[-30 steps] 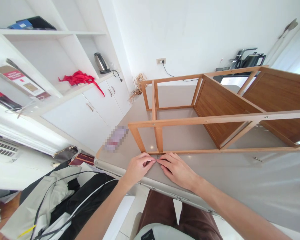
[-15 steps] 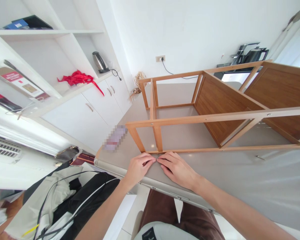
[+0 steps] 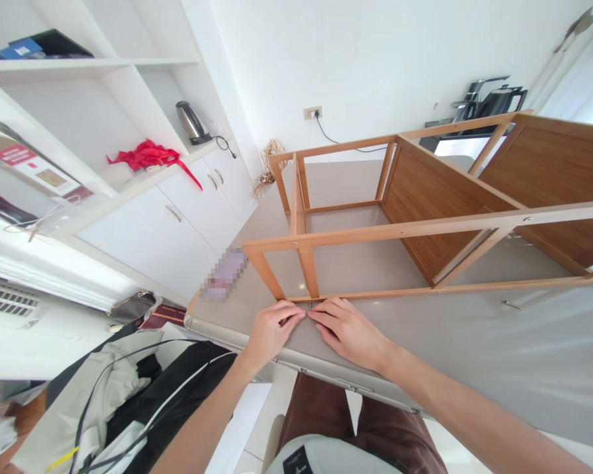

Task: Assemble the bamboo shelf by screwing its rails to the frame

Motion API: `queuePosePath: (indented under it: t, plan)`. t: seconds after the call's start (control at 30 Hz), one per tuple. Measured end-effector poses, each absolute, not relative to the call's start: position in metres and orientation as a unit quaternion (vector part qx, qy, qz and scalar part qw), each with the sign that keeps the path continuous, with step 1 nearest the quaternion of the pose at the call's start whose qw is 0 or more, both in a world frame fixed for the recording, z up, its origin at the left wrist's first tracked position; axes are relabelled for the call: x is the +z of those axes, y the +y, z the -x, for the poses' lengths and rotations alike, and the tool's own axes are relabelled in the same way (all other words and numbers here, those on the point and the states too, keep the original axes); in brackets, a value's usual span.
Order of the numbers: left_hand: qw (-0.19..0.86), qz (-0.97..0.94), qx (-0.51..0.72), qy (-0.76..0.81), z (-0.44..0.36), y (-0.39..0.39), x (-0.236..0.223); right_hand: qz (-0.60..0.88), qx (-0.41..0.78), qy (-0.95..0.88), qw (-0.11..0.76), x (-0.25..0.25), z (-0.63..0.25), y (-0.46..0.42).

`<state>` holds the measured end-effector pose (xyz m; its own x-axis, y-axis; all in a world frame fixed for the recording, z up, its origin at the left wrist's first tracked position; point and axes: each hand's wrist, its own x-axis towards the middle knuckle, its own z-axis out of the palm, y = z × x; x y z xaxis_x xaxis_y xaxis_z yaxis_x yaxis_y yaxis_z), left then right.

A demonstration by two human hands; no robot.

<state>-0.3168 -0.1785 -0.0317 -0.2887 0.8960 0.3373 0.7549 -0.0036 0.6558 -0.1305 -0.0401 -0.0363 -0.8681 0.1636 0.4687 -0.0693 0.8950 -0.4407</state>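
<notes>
So the brown trousers point(image 3: 321, 401) are showing right below the table point(image 3: 425, 329), and a heap of clothes point(image 3: 91, 395) is lying off to the left with cables running over it. Both hands are working at the near edge of the frame point(image 3: 400, 232). The left hand point(image 3: 271, 328) is pinching, thumb and finger tips together, but I can't tell if anything's between them. The right hand point(image 3: 348, 332) is reaching in with curled fingers, its tips almost meeting the left's; can't tell if they're clamping anything. A tiny metal bit point(image 3: 310, 305) is poking out at the frame's bottom rail, just beside both sets of fingertips. The frame itself is lying on its side on the table, and a loose screw point(image 3: 512, 305) is sitting nearer than its right part. Further back, a steel kettle point(image 3: 192, 123) and red ribbon point(image 3: 151, 157) are resting on the shelves point(image 3: 74, 64), and a plug is sitting in the wall outlet point(image 3: 313, 112).
</notes>
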Motion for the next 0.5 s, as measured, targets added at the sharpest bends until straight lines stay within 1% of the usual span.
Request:
queuePosePath:
  t: [0.3,0.5]
  plan:
    - [0.086,-0.590,0.395,0.699,0.3169,-0.1779,-0.0313,0.022,0.221,-0.937,0.268,-0.0355,0.1300,-0.0403]
    - [0.088,-0.589,0.391,0.701,0.3174,-0.1776,-0.0323,0.023,0.225,-0.939,0.258,-0.0380,0.1303,-0.0405]
